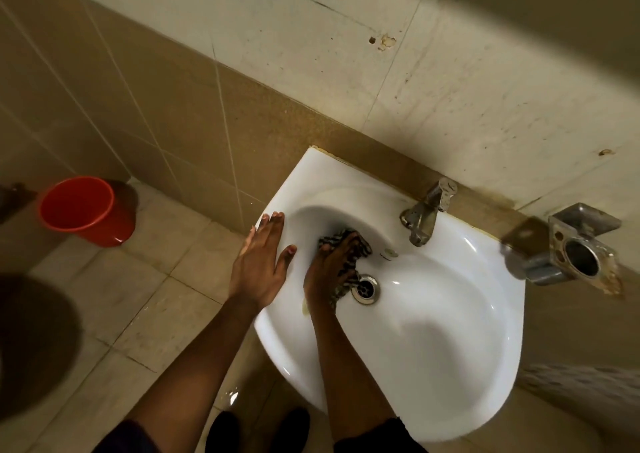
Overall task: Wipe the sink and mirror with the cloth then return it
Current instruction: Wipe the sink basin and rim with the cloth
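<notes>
Right hand [330,267] presses a crumpled striped cloth [349,262] into the glossy white sink [450,314] bowl beside the round metal drain [365,288]; left hand [258,265] lies open, flat on the rim

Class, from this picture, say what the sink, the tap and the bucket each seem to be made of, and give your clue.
Sink: likely glazed ceramic, white with glossy highlights. Tap: metal, dull and tarnished grey. Bucket: probably plastic, uniform orange-red with a smooth sheen.

Two hands [258,262]; one cloth [360,248]; one sink [450,331]; one bucket [86,210]
</notes>
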`<state>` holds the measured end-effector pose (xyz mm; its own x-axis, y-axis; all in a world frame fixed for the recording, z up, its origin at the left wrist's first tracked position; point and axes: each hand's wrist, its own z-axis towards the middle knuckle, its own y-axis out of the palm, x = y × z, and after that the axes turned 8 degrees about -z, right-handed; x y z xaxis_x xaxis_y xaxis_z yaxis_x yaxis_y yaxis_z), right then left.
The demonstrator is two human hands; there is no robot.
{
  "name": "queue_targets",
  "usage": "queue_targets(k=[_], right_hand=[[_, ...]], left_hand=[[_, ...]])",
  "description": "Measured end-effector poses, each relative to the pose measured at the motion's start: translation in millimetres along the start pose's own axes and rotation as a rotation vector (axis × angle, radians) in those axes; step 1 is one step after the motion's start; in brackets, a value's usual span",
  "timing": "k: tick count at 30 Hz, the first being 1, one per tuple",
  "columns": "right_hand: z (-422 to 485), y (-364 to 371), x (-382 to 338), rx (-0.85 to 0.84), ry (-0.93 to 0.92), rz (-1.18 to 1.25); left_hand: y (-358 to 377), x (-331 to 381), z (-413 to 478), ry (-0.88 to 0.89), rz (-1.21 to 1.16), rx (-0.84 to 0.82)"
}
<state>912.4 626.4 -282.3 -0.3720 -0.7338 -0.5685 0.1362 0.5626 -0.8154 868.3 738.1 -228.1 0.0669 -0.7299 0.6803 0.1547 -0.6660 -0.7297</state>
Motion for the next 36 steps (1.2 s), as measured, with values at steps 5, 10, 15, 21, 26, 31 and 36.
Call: queue_targets(k=[5,10,15,21,26,31,36], right_hand=[[-46.2,-20.6,30.8,-0.362,-0.573,-0.22],[-51.8,-132.2,123.0,-0.87,-0.976,-0.16],[59.6,-216.5,187.7,-0.64,-0.973,-0.886],[136.4,-171.0,167.3,-0.483,-1.214,-1.042],[129.5,-126.1,117.9,-0.513,-1.378,-0.975],[116.8,-112.7,136.4,-0.453,-1.251,-1.01],[71.0,-154.2,184.6,-0.581,-0.643,-0.805]], left_hand=[[0.3,0.4,-0.7,0.015,0.0,-0.003],[-1.1,2.8,-1.3,-0.003,0.014,0.004],[-0.9,3.3,-1.0,0.0,0.033,0.002],[-0.9,5.4,-1.0,-0.014,0.032,0.023],[-0.1,5.9,-1.7,0.006,0.041,0.015],[-1.5,8.8,-1.2,0.005,0.057,0.021],[-1.1,8.5,-0.9,0.005,0.054,0.021]])
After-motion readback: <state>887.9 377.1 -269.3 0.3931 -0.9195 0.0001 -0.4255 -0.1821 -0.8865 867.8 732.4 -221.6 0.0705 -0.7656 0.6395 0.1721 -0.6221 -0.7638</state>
